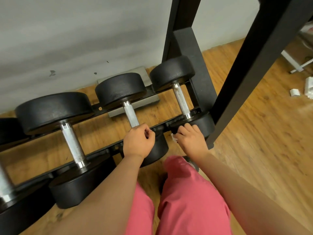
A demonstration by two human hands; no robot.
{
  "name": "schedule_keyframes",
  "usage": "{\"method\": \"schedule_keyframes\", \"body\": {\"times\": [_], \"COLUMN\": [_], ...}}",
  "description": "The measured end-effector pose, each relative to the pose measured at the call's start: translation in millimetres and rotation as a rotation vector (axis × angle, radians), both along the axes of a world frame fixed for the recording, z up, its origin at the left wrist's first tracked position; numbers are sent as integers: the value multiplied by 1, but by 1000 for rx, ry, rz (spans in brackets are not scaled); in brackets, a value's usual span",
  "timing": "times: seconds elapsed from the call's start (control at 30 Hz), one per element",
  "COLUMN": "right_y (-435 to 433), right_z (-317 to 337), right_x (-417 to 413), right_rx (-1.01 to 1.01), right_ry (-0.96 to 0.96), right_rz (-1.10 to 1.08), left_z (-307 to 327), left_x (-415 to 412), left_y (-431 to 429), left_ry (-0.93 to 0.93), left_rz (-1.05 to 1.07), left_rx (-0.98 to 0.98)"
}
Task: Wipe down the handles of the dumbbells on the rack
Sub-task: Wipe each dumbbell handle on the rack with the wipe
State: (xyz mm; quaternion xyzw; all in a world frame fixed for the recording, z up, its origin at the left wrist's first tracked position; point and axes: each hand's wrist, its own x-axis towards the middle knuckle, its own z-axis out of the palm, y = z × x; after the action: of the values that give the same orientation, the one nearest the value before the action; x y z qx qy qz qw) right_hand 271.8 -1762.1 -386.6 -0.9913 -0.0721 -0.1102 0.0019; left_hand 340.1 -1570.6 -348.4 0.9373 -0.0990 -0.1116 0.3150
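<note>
Four dumbbells lie side by side across the two rails of the black rack (103, 151), chrome handles running front to back. The first dumbbell (4, 180) is cut off at the rack's left end, and the second dumbbell (72, 143) sits next to it untouched. The person's left grip (138, 141) has its fingers curled round the near end of the third dumbbell (131, 116), just above the front rail. The right grip (192, 138) pinches one small white wipe (174, 139) under its fingers. It rests on the near head of the fourth dumbbell (181, 100) at the rack's right end, so the wipe is off that rust-speckled handle, just in front of it. Faint marks on the far heads are too blurred to read. A grey metal plate (147, 102) lies on the wooden floor (262, 133) under the rack, and two white bits (294, 92) lie on the floor further right. Pink trousers (186, 192) show below.
</note>
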Motion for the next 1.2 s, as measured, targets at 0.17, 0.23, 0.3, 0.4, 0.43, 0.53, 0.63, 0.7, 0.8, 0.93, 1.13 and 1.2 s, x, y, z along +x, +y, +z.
{"method": "schedule_keyframes", "body": {"times": [0.17, 0.23, 0.3, 0.4, 0.43, 0.53, 0.63, 0.7, 0.8, 0.93, 1.13, 1.2], "right_y": [-8, -16, -24, -41, -46, -54, -62, -75, -95, -101, -90, -88], "right_z": [-1, 5, 13, 29, 36, 58, 66, 62, 52, 44, 36, 34], "right_x": [-11, -16, -18, -16, -14, 0, 32, 59, 91, 103, 111, 118], "right_rx": [48, 82, 119, 235, 305, 513, 590, 560, 425, 470, 648, 679], "right_ry": [-43, -88, -120, -127, -127, -139, -97, 109, 562, 763, 742, 764], "right_rz": [-38, -47, -62, -197, -276, -414, -445, -492, -484, -412, -558, -583], "left_z": [-6, -7, -7, -7, -5, 1, 9, 13, 7, -16, -29, -36], "left_x": [2, 2, 2, 2, 1, -2, -5, -9, -20, -16, -3, -2], "left_y": [1, 1, 1, -1, -2, -10, -35, -67, -110, -127, -147, -158], "left_ry": [-32, -34, -38, -34, -30, -37, -46, 14, 158, 408, 588, 546], "left_rz": [0, 4, 10, 43, 56, 72, 13, -50, 47, 314, 585, 664], "left_rx": [9, 4, 1, 21, 47, 141, -68, -254, -370, -405, -515, -537]}}
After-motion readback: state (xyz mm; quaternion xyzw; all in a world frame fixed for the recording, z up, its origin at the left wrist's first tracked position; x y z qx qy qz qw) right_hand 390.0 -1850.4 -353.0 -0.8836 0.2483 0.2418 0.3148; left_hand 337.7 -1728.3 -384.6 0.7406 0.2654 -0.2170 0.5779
